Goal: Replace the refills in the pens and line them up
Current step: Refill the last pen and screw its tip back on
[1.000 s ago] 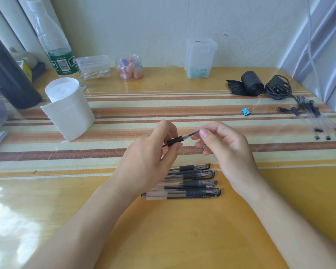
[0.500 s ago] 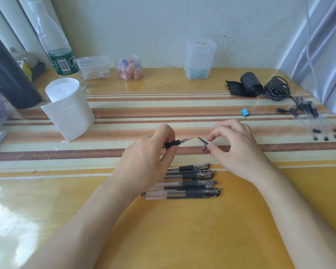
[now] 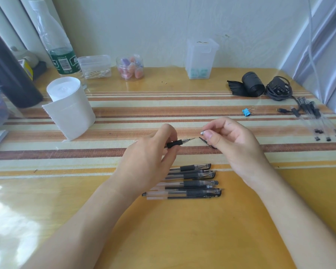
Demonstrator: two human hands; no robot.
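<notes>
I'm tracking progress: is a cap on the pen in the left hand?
No, the pen sticks out of the left hand with its pointed tip bare, apart from the black cap in the right hand.

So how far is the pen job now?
Looks done: several pens lie side by side near the person. In hand: the left hand holds one pen, the right hand pinches a small silver piece. Left: closing this pen; the bundle at the right edge looks untouched.

I hold one pen (image 3: 179,142) and one metal tip (image 3: 202,133). In the pile I count four or five pens (image 3: 194,183), and by the far edge about six refills (image 3: 316,121). One clip (image 3: 246,112), one bottle (image 3: 61,53), one paper roll (image 3: 70,109), three tubs (image 3: 130,67), one black roll (image 3: 252,86), one cable (image 3: 278,90).
</notes>
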